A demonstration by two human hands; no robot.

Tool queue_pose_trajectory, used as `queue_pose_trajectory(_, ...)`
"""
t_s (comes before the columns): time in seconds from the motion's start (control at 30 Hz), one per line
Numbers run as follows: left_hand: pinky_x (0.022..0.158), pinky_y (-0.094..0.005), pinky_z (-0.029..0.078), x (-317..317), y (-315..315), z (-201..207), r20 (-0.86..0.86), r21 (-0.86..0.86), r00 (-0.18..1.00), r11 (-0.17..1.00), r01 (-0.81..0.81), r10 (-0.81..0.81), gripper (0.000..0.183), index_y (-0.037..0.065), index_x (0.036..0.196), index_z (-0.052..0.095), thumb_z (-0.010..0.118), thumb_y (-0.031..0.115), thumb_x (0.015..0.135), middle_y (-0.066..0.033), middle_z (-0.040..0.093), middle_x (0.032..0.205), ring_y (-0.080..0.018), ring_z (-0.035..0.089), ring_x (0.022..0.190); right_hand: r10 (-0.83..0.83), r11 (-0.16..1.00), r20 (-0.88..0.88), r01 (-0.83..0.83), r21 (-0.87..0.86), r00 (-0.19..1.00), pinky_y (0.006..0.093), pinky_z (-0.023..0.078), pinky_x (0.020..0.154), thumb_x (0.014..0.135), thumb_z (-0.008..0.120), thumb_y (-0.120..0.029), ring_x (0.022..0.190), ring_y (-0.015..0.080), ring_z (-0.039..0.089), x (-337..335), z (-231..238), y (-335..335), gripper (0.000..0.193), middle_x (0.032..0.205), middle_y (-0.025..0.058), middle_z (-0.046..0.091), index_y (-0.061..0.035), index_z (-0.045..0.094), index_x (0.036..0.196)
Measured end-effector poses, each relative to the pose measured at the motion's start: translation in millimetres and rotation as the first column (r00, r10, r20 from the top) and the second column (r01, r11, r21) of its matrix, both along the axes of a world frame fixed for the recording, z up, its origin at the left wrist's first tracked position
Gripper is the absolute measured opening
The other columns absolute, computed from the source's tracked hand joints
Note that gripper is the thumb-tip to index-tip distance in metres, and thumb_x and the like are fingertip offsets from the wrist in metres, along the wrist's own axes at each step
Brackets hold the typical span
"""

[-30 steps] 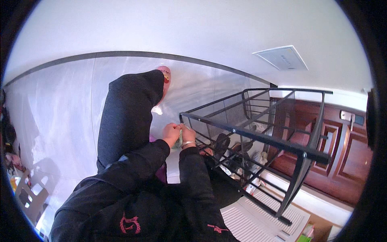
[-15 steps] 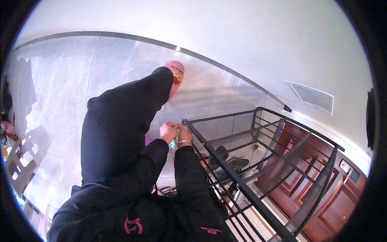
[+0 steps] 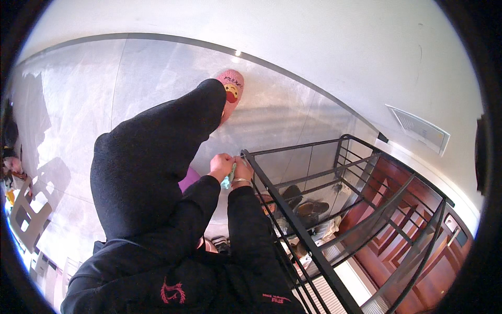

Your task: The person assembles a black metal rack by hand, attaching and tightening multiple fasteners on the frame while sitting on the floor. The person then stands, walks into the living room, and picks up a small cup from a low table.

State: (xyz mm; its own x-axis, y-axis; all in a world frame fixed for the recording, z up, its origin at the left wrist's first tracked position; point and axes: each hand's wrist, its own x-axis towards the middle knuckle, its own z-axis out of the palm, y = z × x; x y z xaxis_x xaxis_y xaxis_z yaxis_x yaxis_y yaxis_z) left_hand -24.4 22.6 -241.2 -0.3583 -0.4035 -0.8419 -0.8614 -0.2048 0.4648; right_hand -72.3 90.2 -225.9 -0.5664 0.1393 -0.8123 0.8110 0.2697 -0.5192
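Note:
My left hand [image 3: 222,166] and my right hand [image 3: 242,170] are close together, both with curled fingers. Between them a crumpled pale green cloth [image 3: 227,181] hangs out below, pinched by the two hands; its upper part is hidden. My right hand, with a bracelet at its wrist, is right at the near-left top corner of a black metal rack [image 3: 293,209]. Whether its fingers touch the frame, I cannot tell. Part of a purple thing [image 3: 189,179] shows beside my left sleeve.
Dark shoes [image 3: 309,209] and other items sit on the rack's lower levels. Beyond it stands a brown panelled door [image 3: 379,240]. A white wall [image 3: 366,47] runs along the far side. My pink slipper [image 3: 230,91] is on the grey tiled floor; a pale chair [image 3: 29,212] stands far left.
My view has shifted a little, so the rack and door appear displaced. Both hands stay together at the rack's corner with the cloth between them, moving only slightly up and right in view.

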Motion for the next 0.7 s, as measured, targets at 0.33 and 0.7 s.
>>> queue_pose_trajectory(0.33, 0.072, -0.0364, 0.052, 2, -4, 3, -0.032, 0.031, 0.999, 0.999, -0.012, 0.013, 0.028, 0.009, 0.084, 0.074, 0.068, 0.037, 0.080, -0.0126, 0.070, 0.081, -0.0274, 0.067, 0.076, 0.037, 0.992, -0.011, -0.035, 0.119, 0.999, 0.0322, 0.051, 0.068, 0.082, 0.066, -0.014, 0.078, 0.0190, 0.063, 0, 12, -10, 0.022, 0.089, 0.0079, 0.068, 0.0034, 0.067, 0.096)
queue_pose_trajectory(0.7, 0.070, -0.0383, 0.052, 1, -6, 1, -0.114, -0.045, 0.993, 0.999, 0.017, -0.022, 0.024, 0.008, 0.081, 0.072, 0.070, 0.032, 0.079, -0.0131, 0.069, 0.077, -0.0282, 0.067, 0.074, 0.024, 0.999, -0.063, -0.022, 0.032, 0.998, 0.0323, 0.051, 0.071, 0.081, 0.069, -0.016, 0.079, 0.0183, 0.063, 2, -1, -1, 0.025, 0.091, 0.0091, 0.068, 0.0052, 0.067, 0.094)
